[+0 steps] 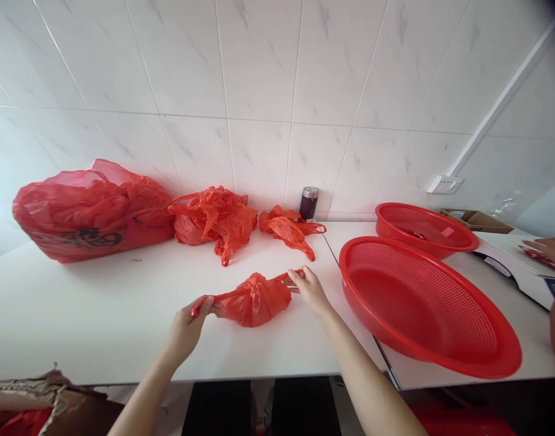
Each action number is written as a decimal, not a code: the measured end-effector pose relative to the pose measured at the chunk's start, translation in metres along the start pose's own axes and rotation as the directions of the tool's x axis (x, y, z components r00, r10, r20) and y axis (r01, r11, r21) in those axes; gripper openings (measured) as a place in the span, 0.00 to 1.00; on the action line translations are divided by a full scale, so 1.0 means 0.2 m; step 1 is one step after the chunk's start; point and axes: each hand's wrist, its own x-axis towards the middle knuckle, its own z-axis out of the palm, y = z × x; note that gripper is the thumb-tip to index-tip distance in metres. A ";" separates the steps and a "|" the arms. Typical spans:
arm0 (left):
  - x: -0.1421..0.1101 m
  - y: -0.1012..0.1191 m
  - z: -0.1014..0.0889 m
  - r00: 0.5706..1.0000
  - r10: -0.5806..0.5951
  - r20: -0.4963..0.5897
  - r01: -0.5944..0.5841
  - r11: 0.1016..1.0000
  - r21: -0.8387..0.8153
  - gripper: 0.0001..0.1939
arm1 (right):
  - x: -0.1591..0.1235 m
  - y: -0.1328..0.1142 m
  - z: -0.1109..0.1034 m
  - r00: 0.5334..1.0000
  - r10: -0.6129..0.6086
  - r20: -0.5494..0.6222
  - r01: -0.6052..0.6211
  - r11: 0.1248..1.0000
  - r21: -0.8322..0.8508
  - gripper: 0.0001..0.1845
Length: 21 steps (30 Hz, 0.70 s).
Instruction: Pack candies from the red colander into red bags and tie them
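Observation:
A small red plastic bag point(255, 300), bundled into a lump, lies on the white table point(100, 315) in front of me. My left hand point(189, 325) is closed on the bag's left handle, pulled out sideways. My right hand point(310, 289) pinches the right handle, stretched the other way. Both hands rest low on the tabletop.
A big stuffed red bag point(93, 209) lies at the back left, with two crumpled red bags point(216, 219) point(290, 229) and a dark jar point(308, 203) by the tiled wall. Two red colander baskets point(429, 303) point(425, 225) stand right. Another person's hand point(549, 249) is at a scale on the far right.

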 end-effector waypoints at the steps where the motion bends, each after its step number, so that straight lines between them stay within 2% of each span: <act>1: -0.02 -0.03 0.03 0.999 -0.014 -0.046 0.014 1.000 0.000 0.23 | 0.00 0.03 0.02 0.999 -0.014 -0.035 0.013 0.999 -0.029 0.19; 3: -0.03 -0.03 0.10 0.987 -0.038 -0.159 0.038 0.999 0.000 0.25 | -0.01 0.05 0.07 0.994 -0.052 -0.099 0.045 0.996 -0.074 0.19; 5: 0.00 0.01 0.17 0.971 -0.034 -0.237 0.042 0.999 0.031 0.25 | -0.03 0.05 0.14 0.983 -0.129 -0.129 0.105 0.978 -0.180 0.19; 8: 0.08 0.09 0.28 0.967 -0.013 -0.253 0.044 0.992 0.119 0.24 | -0.05 0.06 0.25 0.969 -0.229 -0.088 0.173 0.892 -0.417 0.18; 11: 0.17 0.11 0.37 0.976 -0.023 -0.216 0.076 0.968 0.238 0.22 | -0.05 0.12 0.30 0.981 -0.183 -0.069 0.121 0.846 -0.520 0.13; 13: 0.23 0.09 0.39 0.981 -0.048 -0.186 0.108 0.939 0.326 0.20 | -0.03 0.17 0.29 0.986 -0.137 -0.091 0.069 0.849 -0.524 0.09; 16: 0.31 0.05 0.38 0.985 -0.085 -0.151 0.145 0.883 0.447 0.19 | 0.01 0.23 0.23 0.987 -0.097 -0.126 0.013 0.840 -0.542 0.06; 21: 0.43 0.01 0.34 0.983 -0.141 -0.114 0.181 0.801 0.571 0.21 | 0.08 0.28 0.17 0.984 -0.086 -0.156 -0.036 0.762 -0.646 0.06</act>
